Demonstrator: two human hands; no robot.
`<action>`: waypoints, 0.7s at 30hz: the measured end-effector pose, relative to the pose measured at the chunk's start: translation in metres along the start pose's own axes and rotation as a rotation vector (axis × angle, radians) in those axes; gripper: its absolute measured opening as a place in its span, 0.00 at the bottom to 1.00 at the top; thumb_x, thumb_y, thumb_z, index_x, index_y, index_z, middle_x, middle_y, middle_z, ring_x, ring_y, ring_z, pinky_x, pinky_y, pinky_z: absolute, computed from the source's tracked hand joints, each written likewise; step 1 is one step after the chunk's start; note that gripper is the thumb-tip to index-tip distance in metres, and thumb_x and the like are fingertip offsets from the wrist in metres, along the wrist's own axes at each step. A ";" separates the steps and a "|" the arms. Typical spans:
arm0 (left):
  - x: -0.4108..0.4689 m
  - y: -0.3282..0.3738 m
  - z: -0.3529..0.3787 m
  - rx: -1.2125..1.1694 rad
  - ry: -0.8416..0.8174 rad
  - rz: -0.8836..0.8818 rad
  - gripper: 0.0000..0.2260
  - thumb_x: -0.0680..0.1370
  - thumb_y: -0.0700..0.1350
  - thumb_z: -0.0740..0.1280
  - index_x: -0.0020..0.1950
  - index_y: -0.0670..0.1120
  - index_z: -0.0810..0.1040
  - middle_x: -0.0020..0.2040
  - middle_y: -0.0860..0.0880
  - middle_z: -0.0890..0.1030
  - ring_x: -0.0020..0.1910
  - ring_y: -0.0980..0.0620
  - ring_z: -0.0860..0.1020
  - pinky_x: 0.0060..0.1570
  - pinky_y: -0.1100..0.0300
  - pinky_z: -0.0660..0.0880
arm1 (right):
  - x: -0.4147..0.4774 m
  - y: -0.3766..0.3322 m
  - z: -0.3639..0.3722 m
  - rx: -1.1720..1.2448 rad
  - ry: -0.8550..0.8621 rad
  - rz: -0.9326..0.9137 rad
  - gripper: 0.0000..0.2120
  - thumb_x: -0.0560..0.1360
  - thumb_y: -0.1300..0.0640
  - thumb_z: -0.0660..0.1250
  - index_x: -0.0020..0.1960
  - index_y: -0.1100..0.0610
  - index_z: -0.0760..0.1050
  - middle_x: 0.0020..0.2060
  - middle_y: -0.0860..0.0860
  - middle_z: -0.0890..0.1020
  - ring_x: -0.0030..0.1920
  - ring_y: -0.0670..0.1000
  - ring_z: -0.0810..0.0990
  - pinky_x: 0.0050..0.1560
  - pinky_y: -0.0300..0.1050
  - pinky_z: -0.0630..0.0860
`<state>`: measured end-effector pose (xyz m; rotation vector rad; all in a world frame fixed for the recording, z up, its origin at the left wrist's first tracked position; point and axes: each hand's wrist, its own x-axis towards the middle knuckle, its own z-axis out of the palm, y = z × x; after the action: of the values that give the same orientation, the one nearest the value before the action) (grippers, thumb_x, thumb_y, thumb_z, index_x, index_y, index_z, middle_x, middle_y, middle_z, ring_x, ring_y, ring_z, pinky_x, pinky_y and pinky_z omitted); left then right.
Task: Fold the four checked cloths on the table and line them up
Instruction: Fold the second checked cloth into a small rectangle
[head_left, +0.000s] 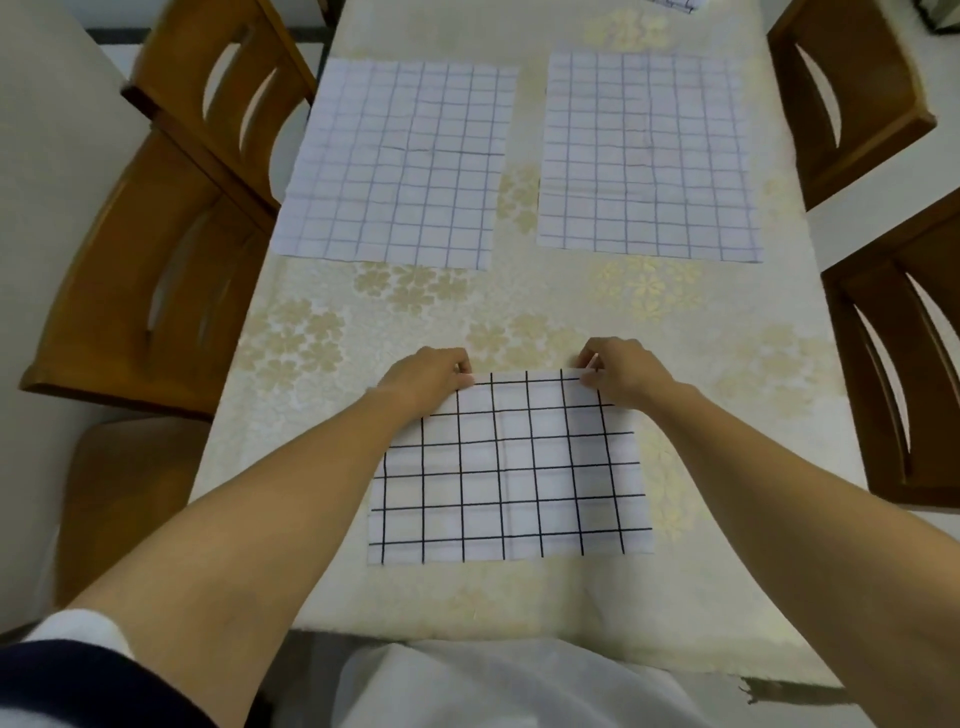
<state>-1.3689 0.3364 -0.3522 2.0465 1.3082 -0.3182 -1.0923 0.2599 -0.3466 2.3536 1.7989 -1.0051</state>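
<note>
At lower centre of the worktop (363, 332), the dark-checked cloth (509, 467) is pinched at its far corners: the left grip (431, 379) and right grip (623, 371) are each clamped on it. Corners should be kept level, edges matched, the crease flattened.

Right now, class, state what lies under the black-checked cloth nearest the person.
The flowered tablecloth shows all round the black-checked cloth, so that lies beneath. Anything else under it is covered from view.
</note>
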 end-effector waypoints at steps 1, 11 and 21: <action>0.000 0.001 0.001 -0.016 0.032 0.001 0.09 0.84 0.52 0.63 0.58 0.50 0.77 0.55 0.48 0.81 0.51 0.48 0.79 0.52 0.52 0.77 | 0.000 0.000 0.002 -0.014 0.013 0.004 0.07 0.79 0.56 0.68 0.57 0.53 0.77 0.54 0.53 0.83 0.52 0.56 0.81 0.55 0.52 0.78; -0.013 0.016 0.044 0.140 0.604 0.057 0.20 0.84 0.43 0.62 0.76 0.43 0.67 0.77 0.43 0.66 0.78 0.41 0.62 0.80 0.44 0.50 | -0.009 -0.040 0.046 -0.152 0.478 -0.183 0.28 0.77 0.63 0.68 0.75 0.61 0.65 0.70 0.63 0.71 0.71 0.64 0.68 0.75 0.61 0.63; -0.048 0.000 0.109 0.216 0.346 -0.089 0.25 0.86 0.56 0.39 0.82 0.54 0.37 0.82 0.55 0.35 0.82 0.50 0.36 0.80 0.47 0.39 | -0.039 -0.054 0.141 -0.137 0.296 -0.266 0.28 0.86 0.46 0.45 0.83 0.55 0.48 0.82 0.49 0.48 0.82 0.51 0.44 0.80 0.53 0.42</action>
<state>-1.3752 0.2311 -0.4081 2.3016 1.6365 -0.1530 -1.2117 0.1910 -0.4200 2.3234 2.2500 -0.5444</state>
